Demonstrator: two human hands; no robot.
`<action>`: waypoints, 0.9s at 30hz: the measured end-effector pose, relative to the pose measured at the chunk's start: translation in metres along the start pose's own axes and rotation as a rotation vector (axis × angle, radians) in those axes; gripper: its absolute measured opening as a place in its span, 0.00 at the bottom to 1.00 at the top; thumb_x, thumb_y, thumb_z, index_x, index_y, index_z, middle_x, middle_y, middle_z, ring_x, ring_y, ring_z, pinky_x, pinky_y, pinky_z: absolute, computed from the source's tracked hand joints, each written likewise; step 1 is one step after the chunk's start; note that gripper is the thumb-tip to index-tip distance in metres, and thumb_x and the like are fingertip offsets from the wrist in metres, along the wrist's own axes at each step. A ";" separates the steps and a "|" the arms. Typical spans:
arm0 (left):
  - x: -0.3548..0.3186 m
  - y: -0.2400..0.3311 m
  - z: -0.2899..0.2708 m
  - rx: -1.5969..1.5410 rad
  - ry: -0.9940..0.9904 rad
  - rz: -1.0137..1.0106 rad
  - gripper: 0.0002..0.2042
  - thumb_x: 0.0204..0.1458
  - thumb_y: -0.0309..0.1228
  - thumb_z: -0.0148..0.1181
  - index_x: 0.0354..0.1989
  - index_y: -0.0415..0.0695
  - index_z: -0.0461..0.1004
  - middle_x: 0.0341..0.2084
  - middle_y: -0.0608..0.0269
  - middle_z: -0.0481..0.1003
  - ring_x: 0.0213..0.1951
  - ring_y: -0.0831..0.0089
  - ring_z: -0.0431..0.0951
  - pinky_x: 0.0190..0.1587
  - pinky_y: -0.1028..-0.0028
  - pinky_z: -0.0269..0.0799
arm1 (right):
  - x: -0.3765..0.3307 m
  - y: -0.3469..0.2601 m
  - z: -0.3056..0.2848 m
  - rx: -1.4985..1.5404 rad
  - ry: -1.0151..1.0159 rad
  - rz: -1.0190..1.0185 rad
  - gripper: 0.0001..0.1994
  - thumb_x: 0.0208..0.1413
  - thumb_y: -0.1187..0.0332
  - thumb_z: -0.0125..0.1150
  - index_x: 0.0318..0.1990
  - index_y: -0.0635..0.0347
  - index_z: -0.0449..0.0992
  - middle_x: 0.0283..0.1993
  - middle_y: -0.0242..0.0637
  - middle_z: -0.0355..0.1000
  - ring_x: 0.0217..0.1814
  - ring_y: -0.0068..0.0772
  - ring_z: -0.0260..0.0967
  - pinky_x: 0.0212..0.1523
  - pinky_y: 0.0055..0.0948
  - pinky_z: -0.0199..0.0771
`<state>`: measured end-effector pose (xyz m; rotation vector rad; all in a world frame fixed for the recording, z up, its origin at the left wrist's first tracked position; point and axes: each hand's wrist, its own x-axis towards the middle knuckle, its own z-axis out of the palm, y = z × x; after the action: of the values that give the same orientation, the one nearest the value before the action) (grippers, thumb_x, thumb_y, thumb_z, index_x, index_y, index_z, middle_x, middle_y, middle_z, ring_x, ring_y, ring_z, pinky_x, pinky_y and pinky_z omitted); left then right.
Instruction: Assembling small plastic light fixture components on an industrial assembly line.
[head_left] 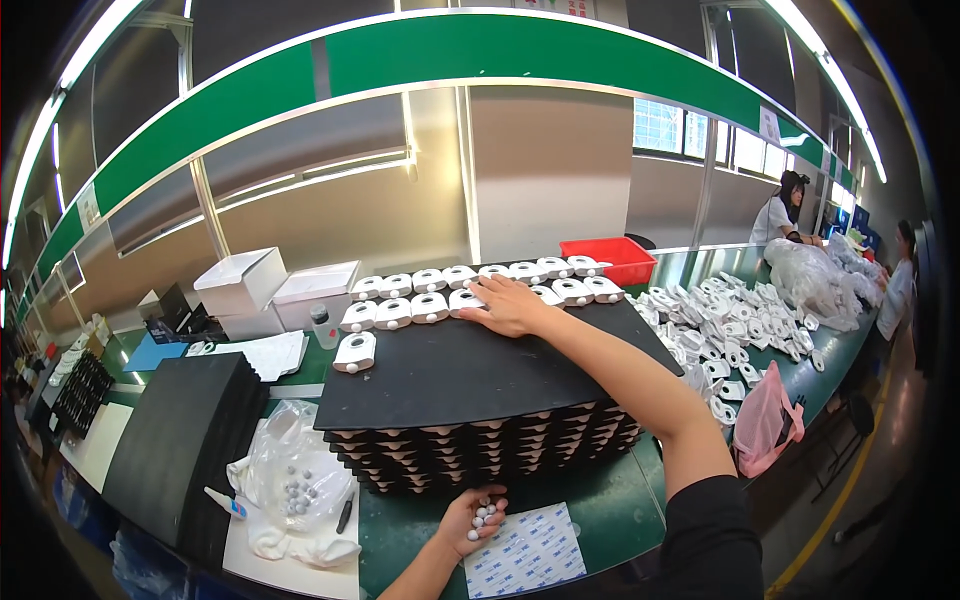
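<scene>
A: Where is the right hand (510, 305) sitting?

B: It is lying flat, fingers spread and gripping nothing, on the far side of the black foam sheet (470, 375) that is topping the stack of black trays (490, 445). Its fingertips are touching a white plastic housing (465, 299) in the nearer of 2 rows.

A: And the left hand (472, 520)?

B: It is cupping a cluster of small white balls (483, 514) in a half-curled palm, down at the near edge of the green bench (600, 510), just beside a sheet of white adhesive pads (525, 550).

A: So which hand is nearer the housings?

B: The right one. The rows are running left to right across the far edge of the sheet, and the balls are sitting well apart from them, on the near side of the stack.

A: Any stray housing?

B: 1 is resting alone at the sheet's left edge (355, 352).
</scene>
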<state>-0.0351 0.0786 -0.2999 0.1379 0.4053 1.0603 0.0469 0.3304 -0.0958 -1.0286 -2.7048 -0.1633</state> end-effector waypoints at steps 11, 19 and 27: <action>0.000 0.003 0.000 0.001 -0.022 0.010 0.11 0.53 0.32 0.42 0.39 0.37 0.65 0.24 0.58 0.64 0.19 0.76 0.60 0.11 0.83 0.54 | -0.007 0.070 -0.020 -0.012 -0.033 0.057 0.40 0.51 0.36 0.33 0.60 0.62 0.54 0.63 0.46 0.49 0.67 0.44 0.41 0.62 0.47 0.43; -0.002 0.003 -0.001 0.007 0.010 0.010 0.12 0.52 0.31 0.40 0.39 0.36 0.64 0.25 0.58 0.63 0.19 0.76 0.59 0.12 0.83 0.54 | 0.013 0.071 -0.010 0.054 -0.013 0.088 0.34 0.54 0.41 0.34 0.54 0.63 0.62 0.58 0.46 0.58 0.61 0.47 0.52 0.59 0.43 0.51; 0.001 0.003 -0.002 0.002 -0.013 0.011 0.12 0.52 0.31 0.41 0.39 0.36 0.65 0.25 0.58 0.63 0.19 0.76 0.59 0.12 0.82 0.55 | 0.074 0.043 0.016 -0.003 0.208 -0.132 0.11 0.52 0.62 0.49 0.38 0.51 0.76 0.41 0.39 0.71 0.48 0.42 0.64 0.45 0.39 0.67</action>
<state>-0.0377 0.0807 -0.3010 0.1485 0.3946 1.0693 0.0187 0.4130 -0.0906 -0.7863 -2.5817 -0.2824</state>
